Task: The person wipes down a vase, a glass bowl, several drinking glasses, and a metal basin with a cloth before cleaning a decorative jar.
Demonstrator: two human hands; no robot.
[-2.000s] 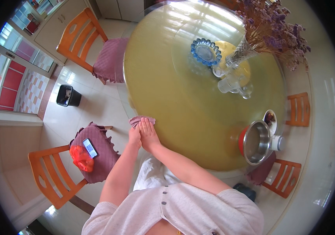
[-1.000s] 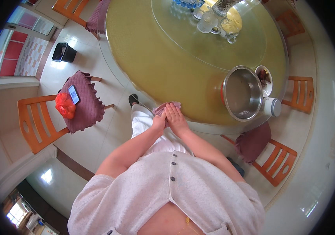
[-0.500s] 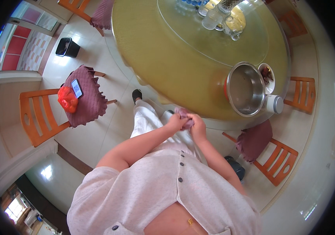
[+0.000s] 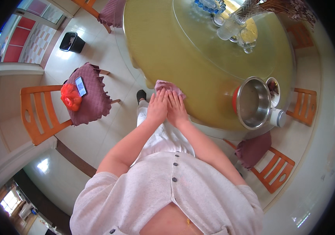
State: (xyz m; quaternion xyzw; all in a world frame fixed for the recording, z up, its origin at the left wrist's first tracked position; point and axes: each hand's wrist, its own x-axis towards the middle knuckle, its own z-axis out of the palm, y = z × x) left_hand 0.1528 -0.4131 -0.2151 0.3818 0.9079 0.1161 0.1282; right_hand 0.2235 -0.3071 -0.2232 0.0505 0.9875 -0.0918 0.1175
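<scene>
A pink cloth (image 4: 168,84) lies at the near edge of the round table (image 4: 148,43), which has a yellow-green top. Side by side on the cloth rest my left hand (image 4: 158,106) and my right hand (image 4: 176,107). Both are flat, fingers stretched forward and pressing on it. The cloth sticks out beyond my fingertips; its near part is hidden under my palms. To the right on the table stands a steel basin (image 4: 253,103) with water-like contents, beside a white bowl (image 4: 273,93) holding dark scraps and a white lidded jar (image 4: 278,117).
A glass turntable carries glass cups (image 4: 229,29), a blue beaded dish (image 4: 210,5) and a vase with dried stems (image 4: 247,11). At left, a chair (image 4: 44,107) holds a phone (image 4: 80,86) and a red plastic bag (image 4: 70,97). A black bin (image 4: 72,42) stands behind; another chair (image 4: 271,168) is at right.
Half a second ago my hands held the cloth bunched up before my body. Now they have reached forward onto the table edge, opened flat, with the cloth spread beneath them.
</scene>
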